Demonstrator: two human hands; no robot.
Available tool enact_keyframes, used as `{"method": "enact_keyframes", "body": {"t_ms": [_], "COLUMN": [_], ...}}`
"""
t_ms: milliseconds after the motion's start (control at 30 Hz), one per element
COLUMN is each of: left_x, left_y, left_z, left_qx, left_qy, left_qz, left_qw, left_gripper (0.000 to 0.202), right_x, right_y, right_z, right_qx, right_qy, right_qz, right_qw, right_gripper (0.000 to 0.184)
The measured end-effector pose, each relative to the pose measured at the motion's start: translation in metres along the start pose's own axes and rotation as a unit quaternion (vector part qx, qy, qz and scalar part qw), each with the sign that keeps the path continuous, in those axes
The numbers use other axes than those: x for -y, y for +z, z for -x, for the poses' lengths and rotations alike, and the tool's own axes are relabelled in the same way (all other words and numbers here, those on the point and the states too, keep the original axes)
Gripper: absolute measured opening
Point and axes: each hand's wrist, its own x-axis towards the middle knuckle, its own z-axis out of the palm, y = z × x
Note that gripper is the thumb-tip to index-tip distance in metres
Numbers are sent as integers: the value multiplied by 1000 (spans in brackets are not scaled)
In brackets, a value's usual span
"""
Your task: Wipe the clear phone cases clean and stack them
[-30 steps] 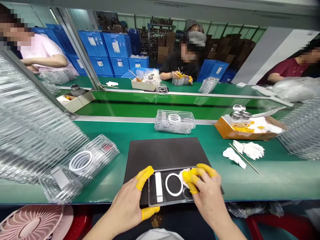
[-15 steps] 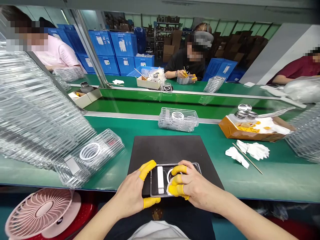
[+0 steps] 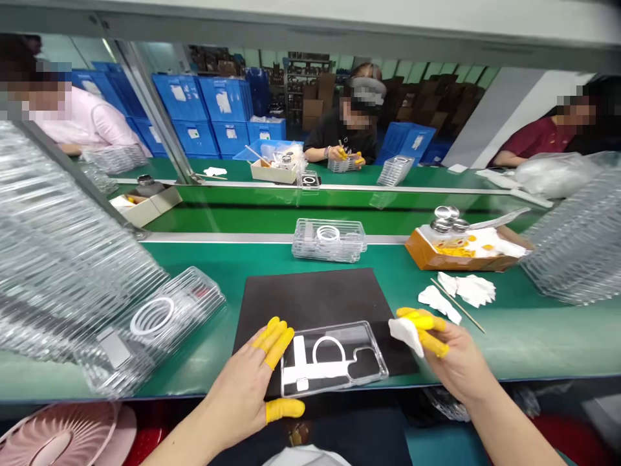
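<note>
A clear phone case (image 3: 356,336) with a white ring and white strips lies slightly turned on a black mat (image 3: 315,291). At its left end is my left hand (image 3: 252,375), the yellow-covered fingers stretched along the upper corner and the thumb spread below the near edge. The hand does not close around the case. To the right of the case, my right hand (image 3: 446,353) is raised a little and pinches a folded white cloth (image 3: 406,333) between yellow-covered fingertips. Whether the left fingertips press on the case is hard to make out.
Stacked clear cases (image 3: 155,323) lean at left beside a taller stack (image 3: 63,252); another pile (image 3: 330,241) sits behind the mat. At right are an orange box (image 3: 460,252) with metal-capped bottles, white cloths (image 3: 468,288) and a stick (image 3: 458,304). Co-workers sit beyond the green belt (image 3: 272,213).
My right hand has lifted off the case and moved right with the white cloth. The case now sits turned, its ring uncovered. My left hand stays at its left end. The view has shifted.
</note>
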Motion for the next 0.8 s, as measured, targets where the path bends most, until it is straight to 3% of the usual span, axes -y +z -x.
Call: {"method": "enact_keyframes", "body": {"t_ms": [100, 233, 300, 400, 500, 700, 800], "left_x": [14, 35, 42, 47, 48, 45, 30], "left_y": [-11, -9, 0, 15, 22, 14, 7], "left_z": [-21, -51, -59, -61, -60, -67, -54], "left_qx": [-8, -88, -94, -19, 31, 17, -6], "left_qy": [-26, -116, -138, -164, -177, -188, -188], "left_qz": [-20, -18, 14, 58, 107, 136, 149], "left_qw": [999, 989, 986, 985, 978, 973, 971], "left_gripper": [54, 59, 59, 89, 96, 88, 88], "right_x": [6, 21, 24, 20, 11, 3, 8], "right_y": [-32, -85, -103, -111, -107, -105, -106], "right_z": [-34, -105, -143, -188, -213, -220, -216], "right_qx": [-124, -271, -309, -306, -260, -209, -208], "right_qy": [-6, -37, -35, -18, -4, -35, -79], "right_qz": [85, 230, 301, 383, 437, 460, 429], "right_qw": [989, 934, 901, 872, 861, 863, 875], "right_gripper": [45, 34, 31, 22, 15, 23, 31]}}
